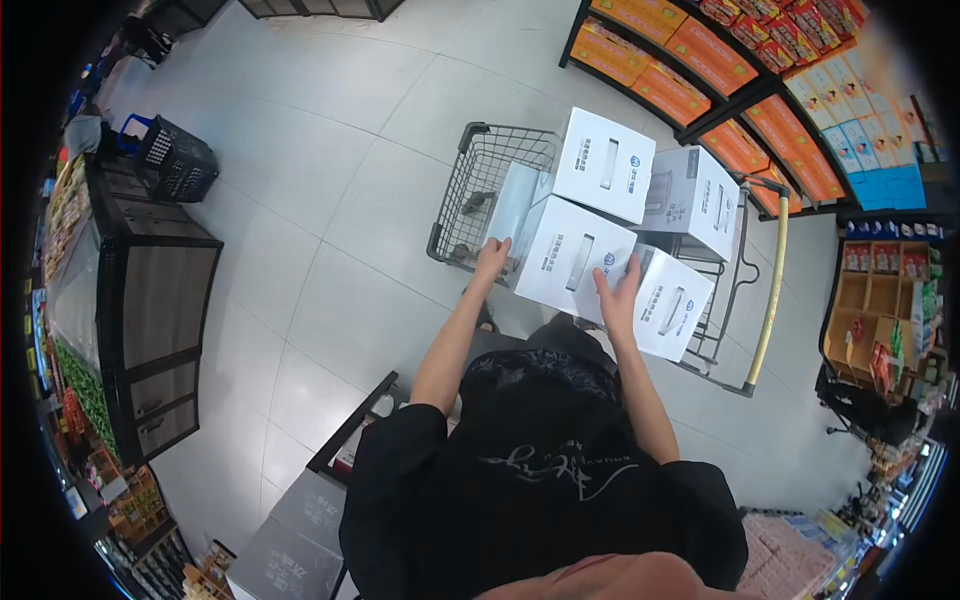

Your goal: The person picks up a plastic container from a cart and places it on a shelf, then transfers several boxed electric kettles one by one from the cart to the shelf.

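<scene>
Your spread right hand touches the white handled carton between it and your left hand, whose grip I cannot tell; uneven pressure could tilt that carton into the box beside your right.

Arms forward; left hand half-curled, right hand thumb spread.

The boxes look like smooth cardboard, the cart metal wire, the floor glossy tile, the basket plastic, the shirt matt cloth.
</scene>
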`<state>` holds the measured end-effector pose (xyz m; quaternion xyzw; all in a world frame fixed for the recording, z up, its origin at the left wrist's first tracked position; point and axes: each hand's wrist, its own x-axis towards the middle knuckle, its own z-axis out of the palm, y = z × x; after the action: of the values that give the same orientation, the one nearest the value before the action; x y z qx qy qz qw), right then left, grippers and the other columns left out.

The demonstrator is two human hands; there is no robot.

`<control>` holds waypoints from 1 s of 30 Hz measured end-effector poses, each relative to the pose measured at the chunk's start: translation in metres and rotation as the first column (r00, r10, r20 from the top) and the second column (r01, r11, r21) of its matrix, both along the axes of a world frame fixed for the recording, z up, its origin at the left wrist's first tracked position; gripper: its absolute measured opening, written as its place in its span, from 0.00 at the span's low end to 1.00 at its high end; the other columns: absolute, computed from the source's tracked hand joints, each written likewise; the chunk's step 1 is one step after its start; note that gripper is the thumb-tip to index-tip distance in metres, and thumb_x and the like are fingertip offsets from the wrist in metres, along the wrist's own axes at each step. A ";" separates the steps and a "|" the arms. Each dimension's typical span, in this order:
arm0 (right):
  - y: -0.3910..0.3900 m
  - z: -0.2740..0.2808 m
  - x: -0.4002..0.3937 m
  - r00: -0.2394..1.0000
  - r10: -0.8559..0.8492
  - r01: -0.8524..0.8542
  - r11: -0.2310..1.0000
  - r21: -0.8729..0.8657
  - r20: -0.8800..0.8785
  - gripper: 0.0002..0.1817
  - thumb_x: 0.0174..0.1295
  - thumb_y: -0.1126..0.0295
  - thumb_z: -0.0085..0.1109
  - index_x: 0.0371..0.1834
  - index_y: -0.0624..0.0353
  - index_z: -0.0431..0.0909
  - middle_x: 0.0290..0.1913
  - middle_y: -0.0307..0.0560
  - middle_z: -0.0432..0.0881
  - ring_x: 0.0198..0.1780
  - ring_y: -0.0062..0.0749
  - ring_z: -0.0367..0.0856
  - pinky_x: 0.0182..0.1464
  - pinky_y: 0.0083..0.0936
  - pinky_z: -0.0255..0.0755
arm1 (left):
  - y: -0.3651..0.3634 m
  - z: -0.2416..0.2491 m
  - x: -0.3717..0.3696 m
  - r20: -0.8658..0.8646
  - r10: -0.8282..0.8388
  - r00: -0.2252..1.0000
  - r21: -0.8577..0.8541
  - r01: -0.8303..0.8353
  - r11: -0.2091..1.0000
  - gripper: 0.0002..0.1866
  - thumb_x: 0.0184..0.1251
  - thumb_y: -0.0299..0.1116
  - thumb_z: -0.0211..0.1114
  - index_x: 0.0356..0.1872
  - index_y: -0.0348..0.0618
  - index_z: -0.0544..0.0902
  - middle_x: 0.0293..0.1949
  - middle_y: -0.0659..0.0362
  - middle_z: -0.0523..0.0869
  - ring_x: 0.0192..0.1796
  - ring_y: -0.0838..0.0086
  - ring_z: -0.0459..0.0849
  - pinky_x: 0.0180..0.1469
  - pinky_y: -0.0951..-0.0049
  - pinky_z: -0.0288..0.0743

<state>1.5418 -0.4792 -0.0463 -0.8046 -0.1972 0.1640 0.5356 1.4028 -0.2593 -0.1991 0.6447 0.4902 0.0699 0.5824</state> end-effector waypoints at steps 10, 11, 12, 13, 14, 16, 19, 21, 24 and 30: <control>0.021 -0.009 0.003 0.975 -0.215 0.200 0.961 -0.192 -0.062 0.47 0.57 0.57 0.66 0.69 0.76 0.49 0.62 0.70 0.67 0.63 0.49 0.69 0.65 0.31 0.60 | 0.002 -0.039 0.040 -0.007 -0.055 0.998 -0.421 0.047 0.906 0.30 0.69 0.54 0.48 0.47 0.29 0.76 0.35 0.49 0.83 0.38 0.63 0.81 0.41 0.64 0.73; 0.020 -0.013 0.002 0.972 -0.223 0.204 0.959 -0.198 -0.076 0.47 0.56 0.57 0.66 0.68 0.77 0.49 0.61 0.69 0.68 0.63 0.49 0.69 0.65 0.31 0.60 | 0.003 -0.023 0.042 0.007 -0.047 0.999 -0.471 0.045 0.881 0.29 0.70 0.54 0.48 0.45 0.30 0.77 0.33 0.51 0.82 0.37 0.64 0.80 0.41 0.65 0.72; 0.022 -0.015 0.003 0.969 -0.230 0.209 0.957 -0.202 -0.089 0.47 0.56 0.57 0.66 0.68 0.77 0.50 0.61 0.69 0.68 0.63 0.49 0.69 0.65 0.31 0.61 | 0.003 -0.027 0.044 0.037 -0.023 0.999 -0.491 0.038 0.870 0.28 0.70 0.53 0.47 0.43 0.32 0.78 0.31 0.53 0.81 0.36 0.66 0.79 0.40 0.67 0.72; 0.023 -0.016 0.004 0.967 -0.236 0.212 0.956 -0.205 -0.101 0.47 0.56 0.57 0.66 0.68 0.77 0.50 0.61 0.69 0.69 0.62 0.49 0.70 0.65 0.31 0.61 | 0.004 -0.030 0.047 0.067 0.003 0.998 -0.512 0.031 0.858 0.27 0.71 0.53 0.47 0.41 0.33 0.78 0.29 0.55 0.80 0.35 0.68 0.78 0.39 0.69 0.72; 0.022 -0.017 0.006 0.962 -0.245 0.216 0.952 -0.216 -0.117 0.47 0.56 0.57 0.67 0.68 0.76 0.50 0.61 0.68 0.69 0.62 0.49 0.70 0.64 0.31 0.62 | 0.004 -0.034 0.050 0.096 0.034 0.995 -0.534 0.023 0.845 0.26 0.71 0.52 0.47 0.39 0.35 0.79 0.27 0.58 0.79 0.34 0.70 0.77 0.38 0.71 0.71; 0.025 -0.011 0.005 0.954 -0.259 0.218 0.946 -0.239 -0.153 0.47 0.56 0.57 0.67 0.68 0.75 0.51 0.61 0.67 0.70 0.62 0.48 0.71 0.63 0.32 0.63 | -0.001 -0.051 0.056 0.136 0.100 0.986 -0.536 -0.011 0.844 0.26 0.72 0.53 0.47 0.36 0.37 0.79 0.26 0.60 0.78 0.32 0.73 0.77 0.36 0.72 0.71; 0.024 -0.007 0.006 0.961 -0.257 0.217 0.930 -0.296 -0.103 0.44 0.56 0.57 0.67 0.68 0.73 0.54 0.58 0.66 0.73 0.59 0.48 0.74 0.61 0.33 0.66 | -0.004 -0.056 0.057 0.198 0.102 0.975 -0.572 0.030 0.820 0.26 0.72 0.54 0.46 0.37 0.37 0.78 0.28 0.60 0.78 0.32 0.74 0.77 0.35 0.71 0.71; 0.021 -0.008 0.008 0.969 -0.233 0.201 0.938 -0.284 -0.084 0.42 0.55 0.58 0.67 0.67 0.72 0.57 0.56 0.65 0.75 0.56 0.49 0.76 0.59 0.34 0.68 | -0.006 -0.053 0.055 0.208 0.091 0.974 -0.582 0.048 0.812 0.27 0.72 0.54 0.45 0.39 0.37 0.78 0.31 0.59 0.78 0.33 0.74 0.77 0.36 0.70 0.72; 0.018 -0.010 0.010 0.977 -0.207 0.187 0.948 -0.257 -0.054 0.40 0.55 0.59 0.66 0.65 0.71 0.60 0.53 0.65 0.77 0.53 0.49 0.78 0.57 0.35 0.70 | -0.008 -0.050 0.054 0.183 0.133 0.974 -0.572 -0.004 0.820 0.27 0.72 0.55 0.45 0.40 0.37 0.77 0.31 0.59 0.78 0.33 0.74 0.77 0.37 0.69 0.73; 0.021 0.009 0.011 0.974 -0.199 0.170 0.957 -0.234 -0.109 0.41 0.55 0.60 0.66 0.65 0.75 0.59 0.54 0.68 0.75 0.55 0.50 0.77 0.57 0.35 0.70 | -0.015 -0.046 0.056 0.192 0.226 0.955 -0.656 -0.046 0.753 0.28 0.74 0.55 0.41 0.46 0.39 0.77 0.33 0.58 0.80 0.33 0.75 0.79 0.38 0.71 0.75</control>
<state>1.5523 -0.4584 -0.0370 -0.8619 -0.0658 0.1869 0.4667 1.4586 -0.2744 -0.2451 0.3524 0.4497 0.0237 0.8204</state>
